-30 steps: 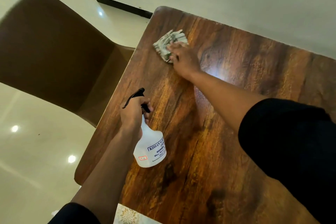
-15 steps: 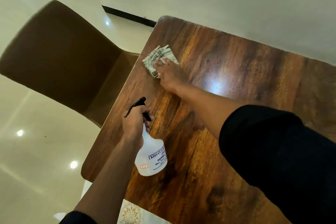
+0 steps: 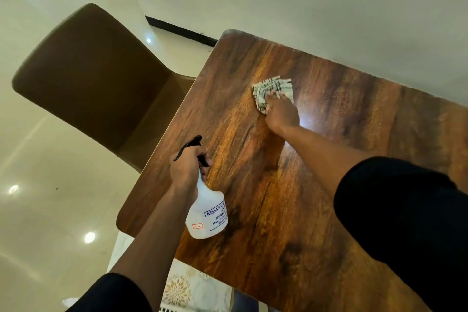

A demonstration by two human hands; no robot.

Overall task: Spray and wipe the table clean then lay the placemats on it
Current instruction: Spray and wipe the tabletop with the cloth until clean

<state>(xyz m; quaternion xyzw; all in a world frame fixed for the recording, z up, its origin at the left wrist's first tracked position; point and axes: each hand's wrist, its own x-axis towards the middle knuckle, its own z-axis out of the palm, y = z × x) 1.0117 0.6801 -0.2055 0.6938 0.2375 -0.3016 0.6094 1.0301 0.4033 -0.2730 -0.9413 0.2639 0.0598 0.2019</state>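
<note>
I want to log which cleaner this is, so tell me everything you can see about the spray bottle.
The spray bottle is white, translucent-looking plastic with a black trigger head. Its blue-bordered label begins "KISSAN"; the rest is cut off, and a small red-outlined sticker sits beside it. The left hand grips its neck, holding it tilted above the wooden table near its left edge.

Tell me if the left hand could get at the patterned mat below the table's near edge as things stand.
Probably not right away: the left hand grips the spray bottle, so it isn't free. The patterned mat lies uncovered just below the left forearm, with nothing else blocking.
</note>
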